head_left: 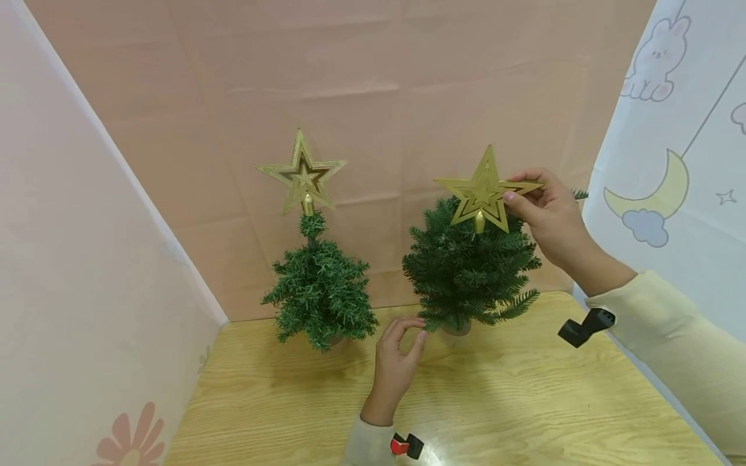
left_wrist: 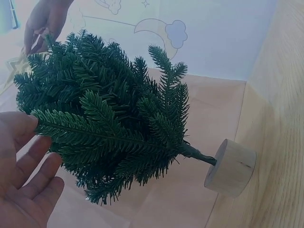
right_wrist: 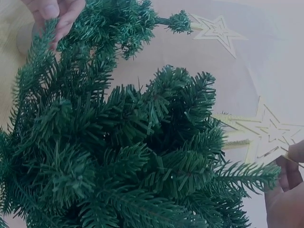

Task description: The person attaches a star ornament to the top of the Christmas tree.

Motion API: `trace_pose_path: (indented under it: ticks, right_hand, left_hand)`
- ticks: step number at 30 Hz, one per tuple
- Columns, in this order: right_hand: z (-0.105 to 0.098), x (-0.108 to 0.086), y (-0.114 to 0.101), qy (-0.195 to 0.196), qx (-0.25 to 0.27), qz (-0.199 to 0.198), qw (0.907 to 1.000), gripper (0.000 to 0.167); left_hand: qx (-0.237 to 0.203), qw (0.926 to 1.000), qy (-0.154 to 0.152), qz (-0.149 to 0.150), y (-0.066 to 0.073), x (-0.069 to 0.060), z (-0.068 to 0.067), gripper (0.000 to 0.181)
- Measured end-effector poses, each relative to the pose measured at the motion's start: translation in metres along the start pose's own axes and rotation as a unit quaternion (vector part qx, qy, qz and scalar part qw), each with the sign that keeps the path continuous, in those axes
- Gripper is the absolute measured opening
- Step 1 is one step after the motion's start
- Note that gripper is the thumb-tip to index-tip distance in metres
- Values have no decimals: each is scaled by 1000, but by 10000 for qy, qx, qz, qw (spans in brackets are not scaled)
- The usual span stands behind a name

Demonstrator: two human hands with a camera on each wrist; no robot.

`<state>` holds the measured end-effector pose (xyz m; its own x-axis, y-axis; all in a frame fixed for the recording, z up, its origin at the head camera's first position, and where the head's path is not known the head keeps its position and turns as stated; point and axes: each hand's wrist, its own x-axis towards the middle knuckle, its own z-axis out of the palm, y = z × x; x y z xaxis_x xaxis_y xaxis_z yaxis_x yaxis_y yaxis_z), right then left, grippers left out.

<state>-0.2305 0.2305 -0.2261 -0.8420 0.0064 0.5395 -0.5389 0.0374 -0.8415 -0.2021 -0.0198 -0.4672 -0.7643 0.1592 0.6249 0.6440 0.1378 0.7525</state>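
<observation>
A gold star tree topper (head_left: pixel 482 191) stands at the top of the fuller green miniature Christmas tree (head_left: pixel 466 272) in the head view. My right hand (head_left: pixel 550 217) pinches one point of this star between thumb and fingers. Low on the same tree, my left hand (head_left: pixel 396 359) pinches the tip of a branch (left_wrist: pixel 66 123) between thumb and forefinger; its other fingers are loosely bent. Foliage hides whether the star's socket is seated on the treetop. A round wooden base (left_wrist: pixel 231 167) carries the tree's thin trunk.
To the left stands a second small Christmas tree (head_left: pixel 323 294) with its own gold star (head_left: pixel 303 173) on top. Both trees are on a wood-grain table (head_left: pixel 280 401). Behind is a pinkish cloth backdrop (head_left: pixel 291 58), and printed white cloth (head_left: pixel 705 168) hangs at the right.
</observation>
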Motion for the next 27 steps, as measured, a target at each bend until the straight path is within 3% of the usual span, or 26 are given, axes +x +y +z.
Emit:
trace_pose_path:
  ticks: [7, 14, 19, 27]
  right_hand:
    - [-6, -1, -1, -111, -169, 88, 9998, 23]
    - [-11, 4, 1, 23, -239, 451, 9987, 34]
    - [-14, 7, 4, 152, 223, 482, 9985, 28]
    - [-15, 8, 7, -136, 561, 254, 9980, 24]
  left_hand:
    - [11, 10000, -25, -14, -1, -1, 0, 17]
    - [45, 10000, 25, -37, -2, 1, 0, 18]
    - [34, 10000, 6, -14, -2, 1, 0, 18]
    - [114, 9999, 22, -34, 0, 0, -1, 16]
